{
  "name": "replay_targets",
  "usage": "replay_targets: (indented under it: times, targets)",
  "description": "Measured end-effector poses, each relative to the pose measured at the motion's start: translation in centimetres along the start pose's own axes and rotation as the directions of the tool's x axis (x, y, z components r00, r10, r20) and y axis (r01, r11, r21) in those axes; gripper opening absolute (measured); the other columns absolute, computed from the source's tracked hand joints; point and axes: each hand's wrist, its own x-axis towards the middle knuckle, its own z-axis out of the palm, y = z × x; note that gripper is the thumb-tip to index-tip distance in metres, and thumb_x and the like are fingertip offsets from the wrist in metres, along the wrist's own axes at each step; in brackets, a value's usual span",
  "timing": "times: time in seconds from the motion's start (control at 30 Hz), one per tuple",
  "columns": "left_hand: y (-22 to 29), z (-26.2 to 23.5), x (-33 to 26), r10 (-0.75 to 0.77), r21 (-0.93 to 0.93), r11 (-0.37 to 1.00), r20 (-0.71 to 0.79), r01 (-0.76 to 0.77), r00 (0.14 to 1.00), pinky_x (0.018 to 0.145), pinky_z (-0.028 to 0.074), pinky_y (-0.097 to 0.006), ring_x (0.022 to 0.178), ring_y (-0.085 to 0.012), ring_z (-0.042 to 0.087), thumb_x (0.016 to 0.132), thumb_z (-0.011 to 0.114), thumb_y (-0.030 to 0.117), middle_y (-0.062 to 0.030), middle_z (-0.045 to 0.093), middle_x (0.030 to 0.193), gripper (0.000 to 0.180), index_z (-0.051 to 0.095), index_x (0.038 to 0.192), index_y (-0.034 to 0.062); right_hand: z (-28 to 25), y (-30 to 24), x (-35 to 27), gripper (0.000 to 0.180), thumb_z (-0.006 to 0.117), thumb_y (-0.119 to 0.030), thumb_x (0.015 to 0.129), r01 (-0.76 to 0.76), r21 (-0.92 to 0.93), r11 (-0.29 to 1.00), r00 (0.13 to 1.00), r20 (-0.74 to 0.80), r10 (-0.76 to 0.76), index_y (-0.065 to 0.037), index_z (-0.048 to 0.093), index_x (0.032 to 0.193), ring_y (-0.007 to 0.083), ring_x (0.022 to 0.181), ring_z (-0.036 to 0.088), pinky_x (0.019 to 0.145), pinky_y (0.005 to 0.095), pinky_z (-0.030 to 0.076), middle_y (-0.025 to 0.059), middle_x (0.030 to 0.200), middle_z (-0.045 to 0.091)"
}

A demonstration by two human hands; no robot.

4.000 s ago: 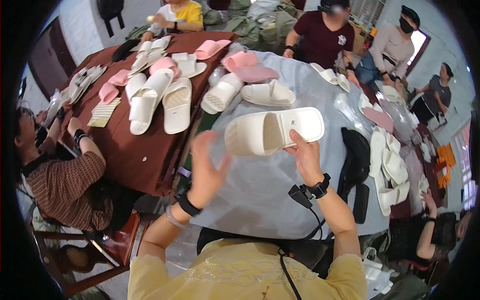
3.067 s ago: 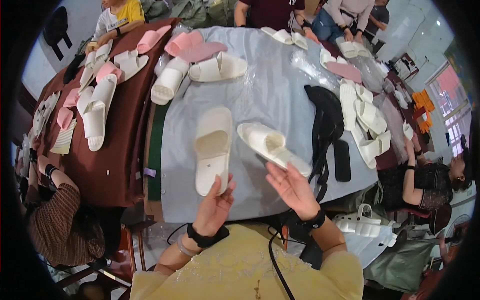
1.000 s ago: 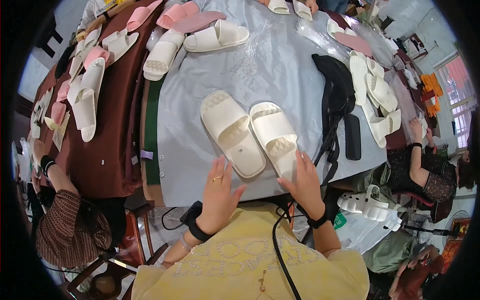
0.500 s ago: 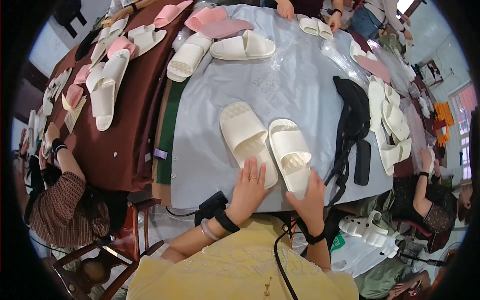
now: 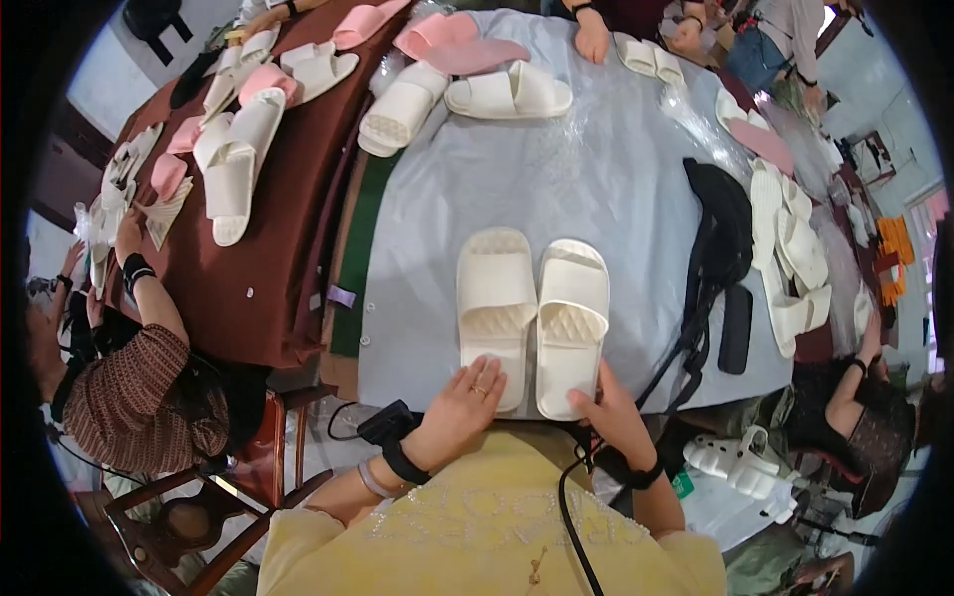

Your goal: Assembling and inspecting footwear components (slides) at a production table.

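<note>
While fingers (image 5: 487,373) touch slippers (image 5: 497,286), a black bag (image 5: 719,226) lies to their right.

Two cream slippers (image 5: 497,283) (image 5: 574,290) at two bare hands (image 5: 459,409) (image 5: 616,425), one black bag (image 5: 722,214), one oblong case (image 5: 735,330)

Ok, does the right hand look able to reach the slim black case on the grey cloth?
Probably yes: the right hand is at the nearer end of a white slipper, and only black straps lie on the grey cloth between it and the black case.
</note>
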Motion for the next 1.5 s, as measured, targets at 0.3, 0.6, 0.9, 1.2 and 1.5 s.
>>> replay_targets:
  times: [0.3, 0.6, 0.9, 1.2, 1.5]
  targets:
    - [-0.4, -5.6, 3.5, -0.215, -0.454, 0.884, -0.19, 0.109, 0.958, 0.075, 0.049, -0.033, 0.091, -0.0315, 0.059, 0.078, 0.056, -0.003, -0.0168, 0.061, 0.097, 0.025, 0.06, 0.102, 0.0025, -3.0, -7.3, -0.6, 0.033, 0.056, -0.023, 0.084, 0.144, -0.756, 0.638, 0.911, -0.15, -0.384, -0.006, 0.052, 0.111, 0.031, 0.073, 0.058, 0.06, 0.0374, 0.047, 0.0133, 0.082, 0.056]
    - [1.5, -4.8, 5.2, -0.385, -0.923, -0.21, 0.381, 0.322, 0.84, 0.082, 0.05, -0.032, 0.089, -0.0172, 0.061, 0.084, 0.058, 0.005, -0.0106, 0.062, 0.098, 0.027, 0.056, 0.109, -0.0021, 1.5, -8.0, 0.7, 0.02, 0.068, -0.01, 0.074, 0.614, -0.459, 0.642, 0.668, -0.132, -0.733, -0.01, 0.065, 0.094, 0.0162, 0.067, 0.058, 0.056, 0.0267, 0.048, 0.0022, 0.083, 0.056]
    - [1.8, -4.7, 5.3, -0.236, -0.812, -0.409, 0.535, 0.417, 0.811, 0.092, 0.043, -0.033, 0.106, -0.0196, 0.054, 0.089, 0.051, 0.011, -0.0136, 0.054, 0.117, 0.041, 0.042, 0.126, -0.0018, 1.4, -6.0, 0.4, 0.028, 0.059, -0.002, 0.065, 0.643, -0.627, 0.44, 0.563, -0.003, -0.827, -0.009, 0.06, 0.092, 0.0182, 0.076, 0.055, 0.065, 0.0306, 0.045, 0.0038, 0.084, 0.052]
    - [1.8, -2.7, 5.4, -0.442, -0.94, 0.077, 0.266, 0.332, 0.857, 0.087, 0.041, -0.027, 0.103, -0.0167, 0.054, 0.086, 0.053, 0.005, -0.0065, 0.057, 0.112, 0.027, 0.054, 0.112, 0.0006, -1.1, -4.0, 0.5, 0.023, 0.052, -0.003, 0.086, 0.351, 0.46, 0.816, 0.936, -0.179, -0.302, 0.0, 0.051, 0.109, 0.0165, 0.093, 0.059, 0.082, 0.0273, 0.046, 0.0094, 0.1, 0.061]
    - [3.4, -3.1, 7.9, -0.343, -0.617, 0.782, -0.306, 0.089, 0.888, 0.068, 0.045, -0.029, 0.086, -0.0211, 0.057, 0.073, 0.068, 0.004, -0.0076, 0.061, 0.095, 0.024, 0.064, 0.097, 0.0074, -0.6, -4.3, 0.9, 0.038, 0.042, 0.0, 0.09, 0.105, 0.591, 0.8, 0.986, 0.043, -0.161, 0.0, 0.036, 0.127, 0.018, 0.1, 0.056, 0.085, 0.0287, 0.044, 0.0121, 0.109, 0.057]
